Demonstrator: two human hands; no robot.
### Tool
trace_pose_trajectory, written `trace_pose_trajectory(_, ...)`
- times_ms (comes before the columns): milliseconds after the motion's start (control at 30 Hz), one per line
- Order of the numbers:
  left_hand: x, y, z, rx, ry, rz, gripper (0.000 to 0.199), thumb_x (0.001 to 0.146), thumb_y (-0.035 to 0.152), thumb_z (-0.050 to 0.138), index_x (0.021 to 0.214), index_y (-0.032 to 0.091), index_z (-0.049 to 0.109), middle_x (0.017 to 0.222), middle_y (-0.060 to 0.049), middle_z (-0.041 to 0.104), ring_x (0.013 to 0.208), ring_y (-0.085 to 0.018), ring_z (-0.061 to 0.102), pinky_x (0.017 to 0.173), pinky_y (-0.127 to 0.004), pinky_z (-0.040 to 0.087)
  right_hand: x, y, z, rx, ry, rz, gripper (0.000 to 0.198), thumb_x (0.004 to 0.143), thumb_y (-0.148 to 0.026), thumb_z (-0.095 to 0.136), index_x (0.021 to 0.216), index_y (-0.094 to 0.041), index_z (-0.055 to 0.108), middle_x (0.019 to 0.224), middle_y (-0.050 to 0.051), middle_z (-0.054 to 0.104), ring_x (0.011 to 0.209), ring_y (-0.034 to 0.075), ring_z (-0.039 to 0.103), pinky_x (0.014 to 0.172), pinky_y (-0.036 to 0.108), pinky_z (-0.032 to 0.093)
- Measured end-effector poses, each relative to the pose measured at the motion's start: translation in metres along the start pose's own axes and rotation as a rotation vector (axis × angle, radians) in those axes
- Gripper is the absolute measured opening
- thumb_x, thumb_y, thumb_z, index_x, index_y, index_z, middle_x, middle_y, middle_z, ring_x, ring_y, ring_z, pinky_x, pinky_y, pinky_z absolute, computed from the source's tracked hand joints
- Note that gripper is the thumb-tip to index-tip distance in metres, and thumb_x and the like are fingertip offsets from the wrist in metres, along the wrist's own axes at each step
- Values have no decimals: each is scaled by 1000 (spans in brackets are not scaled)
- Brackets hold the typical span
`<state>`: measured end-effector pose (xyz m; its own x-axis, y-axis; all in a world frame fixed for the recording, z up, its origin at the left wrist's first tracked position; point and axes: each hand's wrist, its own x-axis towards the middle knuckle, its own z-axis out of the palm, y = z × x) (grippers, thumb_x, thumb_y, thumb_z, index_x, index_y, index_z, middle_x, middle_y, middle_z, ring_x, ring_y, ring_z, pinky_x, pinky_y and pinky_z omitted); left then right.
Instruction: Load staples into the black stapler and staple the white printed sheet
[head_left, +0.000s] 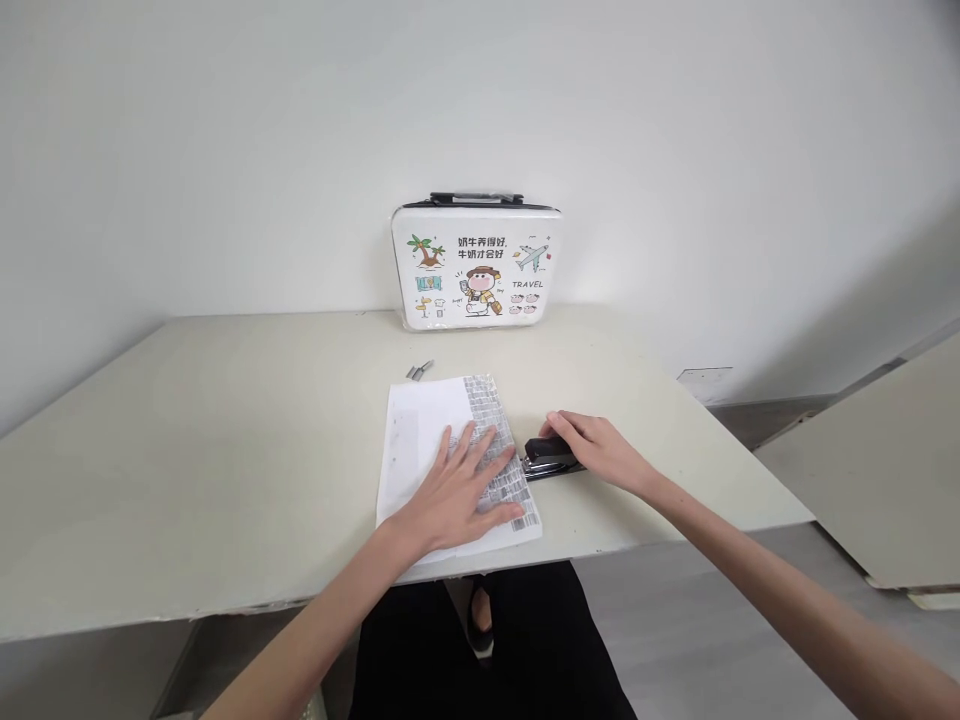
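Note:
White paper sheets [420, 410], printed with a dense grey pattern along their right side, lie near the table's front edge. My left hand [461, 495] rests flat on them with its fingers spread. A black stapler [551, 452] sits at the right edge of the paper, its jaw end meeting that edge. My right hand [592, 445] is closed around the stapler's rear part. Whether the stapler's jaws are pressed together cannot be made out.
A few small grey staple strips [420, 370] lie just behind the paper. Farther back, a white case [476, 265] with cartoon prints and a black handle stands against the wall. The pale table [225, 450] ends at the front above my legs.

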<state>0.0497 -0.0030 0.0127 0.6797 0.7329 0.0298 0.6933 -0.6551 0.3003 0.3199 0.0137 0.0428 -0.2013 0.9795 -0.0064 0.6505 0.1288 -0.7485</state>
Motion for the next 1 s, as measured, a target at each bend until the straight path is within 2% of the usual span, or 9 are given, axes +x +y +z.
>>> trace_pose_trajectory(100, 15, 3, 5, 4, 27, -9, 87, 96, 83, 35, 168, 36, 22, 176, -3, 7, 160, -38, -6, 128, -67, -1, 4, -10, 0, -29, -9, 15, 55, 107, -61, 29, 99, -26, 71, 114, 6, 77, 110, 25, 68, 97, 36, 48)
trace_pose_trajectory(167, 25, 2, 5, -3, 18, -15, 91, 94, 86, 35, 167, 33, 25, 176, -6, 8, 161, -39, -5, 127, -69, -2, 6, -16, 1, -83, 0, 23, 56, 107, -61, 27, 103, -26, 70, 119, 7, 76, 115, 27, 67, 99, 38, 47)
trace_pose_trajectory(300, 36, -1, 3, -16, 10, 5, 95, 90, 88, 38, 166, 31, 29, 176, -10, 10, 160, -42, -1, 125, -71, 0, 9, -28, 1, -178, 24, 37, 58, 108, -61, 23, 100, -26, 69, 117, 8, 75, 114, 27, 67, 97, 39, 48)
trace_pose_trajectory(433, 27, 5, 6, -27, 62, 63, 92, 94, 84, 39, 166, 29, 27, 175, -11, 18, 161, -38, 4, 128, -66, 4, 6, -36, 2, -201, -6, 26, 56, 108, -60, 22, 101, -26, 67, 114, 8, 74, 110, 27, 66, 95, 41, 48)
trace_pose_trajectory(533, 21, 10, 11, -33, 74, 82, 88, 97, 81, 37, 167, 30, 24, 175, -8, 18, 162, -36, 3, 129, -64, 2, 3, -40, 4, -210, -50, 13, 55, 108, -60, 22, 100, -26, 65, 112, 9, 74, 109, 27, 66, 93, 41, 49)
trace_pose_trajectory(667, 30, 10, 17, -39, 88, 60, 87, 98, 79, 36, 168, 30, 20, 176, -7, 16, 162, -36, 3, 129, -65, 0, 0, -43, 7, -239, -99, 19, 55, 108, -59, 22, 104, -27, 66, 117, 7, 73, 111, 26, 66, 92, 40, 49)
trace_pose_trajectory(1000, 52, 8, 17, -37, 84, -10, 90, 97, 81, 32, 167, 25, 26, 174, -10, 21, 162, -37, 4, 128, -67, -4, 1, -41, 10, -277, -98, 25, 50, 108, -52, 26, 107, -29, 70, 127, 4, 73, 115, 27, 67, 92, 39, 50)
